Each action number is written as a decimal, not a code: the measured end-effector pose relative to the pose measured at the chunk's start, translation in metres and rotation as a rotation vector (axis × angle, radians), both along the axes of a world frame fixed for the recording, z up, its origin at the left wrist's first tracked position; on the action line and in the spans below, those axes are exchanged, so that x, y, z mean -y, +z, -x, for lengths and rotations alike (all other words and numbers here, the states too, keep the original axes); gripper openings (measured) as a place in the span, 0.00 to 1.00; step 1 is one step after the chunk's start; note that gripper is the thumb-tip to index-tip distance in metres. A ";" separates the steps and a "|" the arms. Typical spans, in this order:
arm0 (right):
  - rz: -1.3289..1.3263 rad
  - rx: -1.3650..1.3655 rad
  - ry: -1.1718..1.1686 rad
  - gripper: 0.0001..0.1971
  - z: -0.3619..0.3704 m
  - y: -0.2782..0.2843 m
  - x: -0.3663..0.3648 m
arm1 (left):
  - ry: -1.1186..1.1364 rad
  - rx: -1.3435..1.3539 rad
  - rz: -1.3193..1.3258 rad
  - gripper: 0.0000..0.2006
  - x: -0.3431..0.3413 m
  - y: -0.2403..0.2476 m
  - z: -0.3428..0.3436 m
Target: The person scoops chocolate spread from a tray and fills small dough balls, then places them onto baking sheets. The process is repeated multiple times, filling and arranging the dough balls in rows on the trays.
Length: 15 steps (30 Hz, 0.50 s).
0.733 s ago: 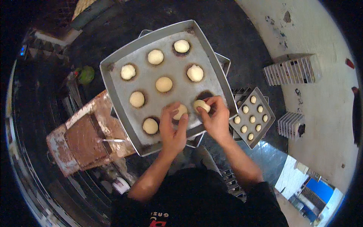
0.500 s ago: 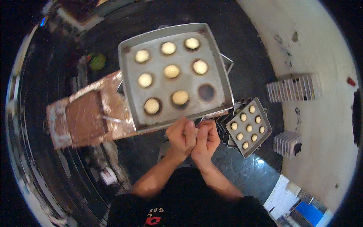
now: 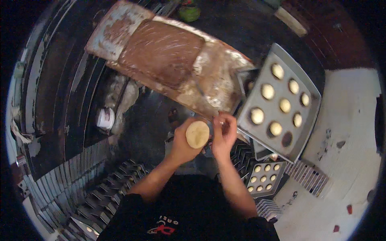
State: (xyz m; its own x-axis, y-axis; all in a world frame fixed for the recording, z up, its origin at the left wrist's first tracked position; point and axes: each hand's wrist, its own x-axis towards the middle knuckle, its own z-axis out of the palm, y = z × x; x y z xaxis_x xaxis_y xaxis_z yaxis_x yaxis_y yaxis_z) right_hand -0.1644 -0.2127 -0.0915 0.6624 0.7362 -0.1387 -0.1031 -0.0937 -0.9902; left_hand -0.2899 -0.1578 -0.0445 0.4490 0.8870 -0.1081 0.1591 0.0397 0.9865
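White tub [image 3: 105, 118] sits L, on the nr side of the floury worktop [image 3: 161, 56]. Your L hand [image 3: 181, 140], just off the worktop's nr edge, is curled round a flat, round dough disc [image 3: 197, 134], broad face to you. Your R hand [image 3: 223, 137], nr the worktop's R end, has fingers bent w/ thumb close to index; can't tell if they're pinching anything. 2nd tray [image 3: 268, 173] w/ 9 dough pieces [image 3: 263, 178] is nearer you than the worktop's R end. Big tray [image 3: 286, 119] at that end holds 8 dough balls [image 3: 285, 105] + 1 dark spot [image 3: 286, 139].
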 end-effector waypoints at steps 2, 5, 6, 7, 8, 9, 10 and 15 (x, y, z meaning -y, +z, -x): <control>0.202 0.318 0.073 0.22 0.012 -0.052 -0.063 | 0.093 -0.099 0.106 0.26 -0.031 -0.015 0.038; 0.336 0.748 0.082 0.19 -0.018 -0.146 -0.134 | -0.047 -0.109 -0.071 0.23 -0.093 -0.032 0.097; 0.230 0.667 0.072 0.16 -0.014 -0.147 -0.135 | 0.017 -0.115 -0.053 0.23 -0.097 -0.037 0.115; 0.126 0.585 0.059 0.13 -0.003 -0.143 -0.143 | 0.082 -0.169 0.051 0.23 -0.106 -0.047 0.136; 0.200 0.671 0.109 0.12 0.008 -0.135 -0.143 | 0.141 -0.221 0.155 0.23 -0.113 -0.055 0.156; 0.267 0.762 0.153 0.11 0.018 -0.118 -0.144 | 0.193 -0.269 0.252 0.23 -0.126 -0.062 0.172; 0.332 0.855 0.193 0.10 0.025 -0.100 -0.151 | 0.164 -0.263 0.200 0.23 -0.139 -0.067 0.185; 0.345 1.019 0.733 0.15 0.064 -0.023 -0.240 | 0.181 -0.186 0.077 0.26 -0.187 -0.065 0.207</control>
